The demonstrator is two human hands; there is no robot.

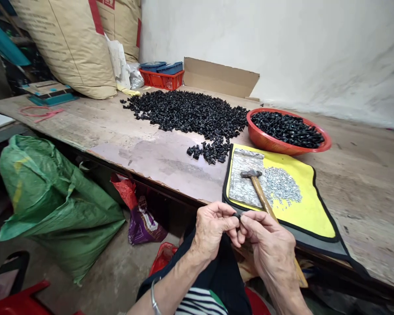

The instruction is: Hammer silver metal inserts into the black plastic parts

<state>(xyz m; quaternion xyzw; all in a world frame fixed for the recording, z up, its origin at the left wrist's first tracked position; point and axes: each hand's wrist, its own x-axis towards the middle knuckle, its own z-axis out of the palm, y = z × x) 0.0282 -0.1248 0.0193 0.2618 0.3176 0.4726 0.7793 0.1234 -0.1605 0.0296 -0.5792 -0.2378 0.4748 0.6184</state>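
My left hand (pixel 213 227) pinches a small black plastic piece (pixel 237 216) between thumb and fingertips, in front of the table edge. Fingertips of my right hand (pixel 265 238) meet it from the other side, closed together; whether they hold a tiny metal part is hidden. Just beyond them, a hammer (pixel 261 192) with a wooden handle rests its head on a worn grey slab (pixel 244 188). Beside the hammer lies a heap of small silvery metal pieces (pixel 284 186) on a yellow cloth (pixel 310 210) with black edging.
A large pile of black plastic pieces (pixel 190 111) spreads over the wooden table (pixel 170 162). More fill a red bowl (pixel 326 142) behind the cloth. A red basket (pixel 162 81), a cardboard sheet (pixel 219 76) and big sacks (pixel 68 43) stand at the back. A green sack (pixel 59 197) sits on the floor.
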